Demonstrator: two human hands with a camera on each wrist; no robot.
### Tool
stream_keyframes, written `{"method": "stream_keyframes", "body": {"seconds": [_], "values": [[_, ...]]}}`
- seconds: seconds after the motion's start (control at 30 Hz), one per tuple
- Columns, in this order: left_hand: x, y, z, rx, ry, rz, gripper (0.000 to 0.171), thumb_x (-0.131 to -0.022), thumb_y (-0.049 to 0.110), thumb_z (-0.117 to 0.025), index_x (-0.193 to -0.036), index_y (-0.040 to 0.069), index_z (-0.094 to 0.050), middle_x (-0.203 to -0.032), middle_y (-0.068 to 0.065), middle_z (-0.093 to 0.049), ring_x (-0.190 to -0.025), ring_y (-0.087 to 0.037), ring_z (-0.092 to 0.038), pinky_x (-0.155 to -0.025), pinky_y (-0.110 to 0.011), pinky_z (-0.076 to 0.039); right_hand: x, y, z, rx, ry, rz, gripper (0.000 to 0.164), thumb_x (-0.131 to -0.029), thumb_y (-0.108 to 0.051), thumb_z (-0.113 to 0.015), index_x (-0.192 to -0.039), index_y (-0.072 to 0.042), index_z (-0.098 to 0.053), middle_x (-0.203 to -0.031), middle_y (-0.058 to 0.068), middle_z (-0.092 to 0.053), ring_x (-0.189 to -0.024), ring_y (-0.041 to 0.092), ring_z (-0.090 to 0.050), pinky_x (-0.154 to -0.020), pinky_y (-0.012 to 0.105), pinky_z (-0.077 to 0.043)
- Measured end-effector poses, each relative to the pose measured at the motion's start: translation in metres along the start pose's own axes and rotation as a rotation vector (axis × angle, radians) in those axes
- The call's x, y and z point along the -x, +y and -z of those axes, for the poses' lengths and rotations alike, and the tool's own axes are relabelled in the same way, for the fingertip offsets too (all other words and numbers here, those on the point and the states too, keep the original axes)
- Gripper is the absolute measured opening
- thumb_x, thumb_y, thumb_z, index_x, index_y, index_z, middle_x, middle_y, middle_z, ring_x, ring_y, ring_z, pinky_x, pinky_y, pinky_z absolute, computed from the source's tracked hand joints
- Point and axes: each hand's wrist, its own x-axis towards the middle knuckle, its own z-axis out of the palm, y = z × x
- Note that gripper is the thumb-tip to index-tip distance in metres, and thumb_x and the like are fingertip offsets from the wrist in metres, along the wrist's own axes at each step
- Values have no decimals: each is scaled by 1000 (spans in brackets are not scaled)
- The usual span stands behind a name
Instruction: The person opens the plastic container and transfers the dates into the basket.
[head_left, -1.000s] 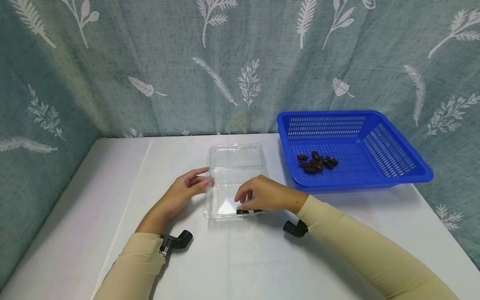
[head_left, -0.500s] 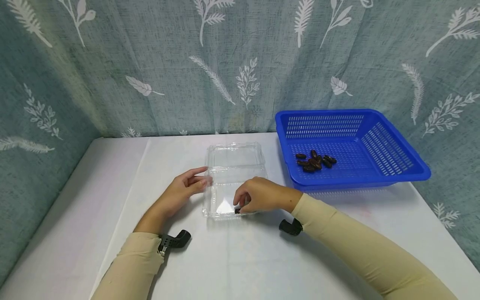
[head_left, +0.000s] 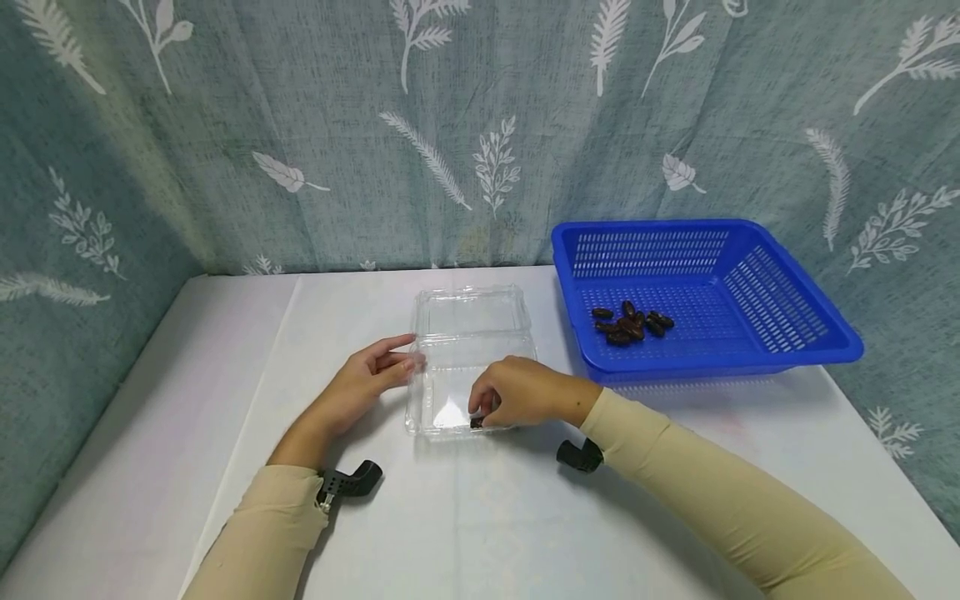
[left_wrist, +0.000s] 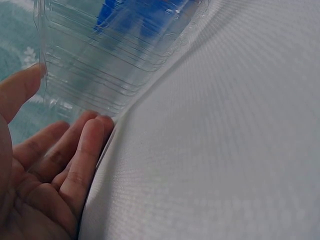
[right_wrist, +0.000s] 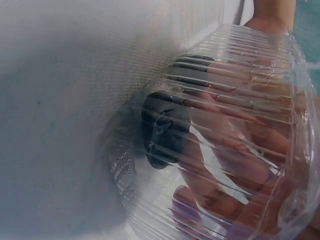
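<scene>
A clear plastic clamshell container (head_left: 472, 312) stands opened on the white table, its lid half folded toward the back. My left hand (head_left: 363, 375) rests its thumb and fingers against the container's left side. In the left wrist view, the thumb (left_wrist: 30, 85) meets the rim while the fingers lie lower along the wall. Reaching into the front half, my right hand (head_left: 525, 387) pinches a dark brown date (head_left: 476, 422) near the front wall. Through the ribbed plastic in the right wrist view, a date (right_wrist: 165, 130) shows beside another dark date (right_wrist: 192, 70).
At the back right a blue plastic basket (head_left: 727, 367) holds several dates (head_left: 626, 325) toward its left side. A leaf-patterned curtain (head_left: 337, 167) hangs behind the white tabletop (head_left: 450, 533). Black wrist mounts (head_left: 352, 481) jut out from the sleeves.
My right hand has closed its fingertips over the dark dates at the container's front, covering more of them than a second ago. My left hand stays at the container's side.
</scene>
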Motion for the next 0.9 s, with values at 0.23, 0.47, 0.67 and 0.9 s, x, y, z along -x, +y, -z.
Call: {"method": "stream_keyframes", "body": {"seconds": [0.23, 0.47, 0.67, 0.9], "values": [[-1, 1, 0, -3, 15, 16, 60, -99, 30, -65, -151, 12, -43, -137, -18, -62, -112, -2, -63, -93, -14, -48, 1, 0, -1, -30, 33, 0, 18, -84, -11, -79, -101, -17, -77, -83, -8, -72, -74, 3, -61, -74, 23, -51], [0, 0, -1, -11, 14, 26, 58, -99, 28, -64, -151, 12, -43, -136, -18, -62, -115, -8, -64, -94, -14, -47, 4, 4, 0, -84, 79, 28, 19, -87, -9, -74, -106, -14, -76, -85, -7, -72, -76, 2, -61, -73, 20, -51], [-2, 2, -2, -6, 5, 27, 59, -99, 31, -64, -151, 14, -43, -137, -16, -62, -117, -9, -64, -95, -14, -46, 13, 9, 10, -175, 173, 65, 18, -88, -8, -73, -105, -12, -76, -88, -3, -74, -81, 5, -64, -76, 21, -54], [1, 1, -1, 6, 0, 26, 58, -100, 28, -63, -151, 12, -42, -138, -19, -60, -115, -6, -64, -93, -14, -48, 33, 8, 35, -202, 334, 91, 22, -88, -7, -74, -109, -8, -76, -94, 2, -76, -86, 11, -70, -82, 29, -58]]}}
